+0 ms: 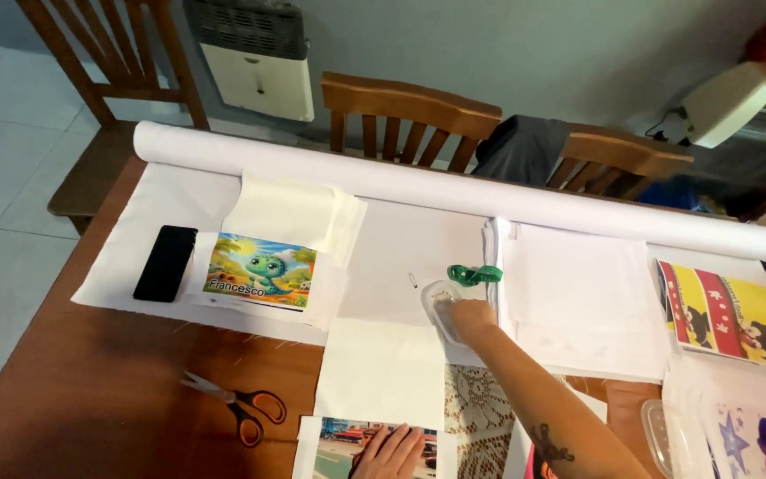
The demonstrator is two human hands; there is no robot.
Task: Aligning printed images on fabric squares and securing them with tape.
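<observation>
Your right hand (467, 318) reaches forward across the table and lies fingers-down on a small clear plastic box (439, 306). The fingers look curled over its far end, though whether they grip it or only rest on it cannot be told from this angle. The box sits on the white cloth (396, 257) near the middle of the table, with a single safety pin (413, 280) just beside it at nine o'clock and a coil of green tape (474, 274) touching or nearly touching it at one o'clock.

Your left hand (392, 452) is at six o'clock, at the near edge, laid flat with fingers slightly spread on a printed picture (339, 443). Judged from its position, it is pinning that sheet down while the other arm stretches.

Scissors (239, 406) with orange handles lie on bare wood at eight o'clock, well apart from both hands and blades closed. A black phone (166, 263) and a dinosaur print (261, 270) sit on the cloth at ten o'clock.

Edges and room: a long roll of white fabric (454, 191) bounds the far side from ten to two o'clock. A stack of folded white cloth (587, 297) fills three o'clock (its left edge runs just beside the green tape). Open cloth lies between the box and the roll.
</observation>
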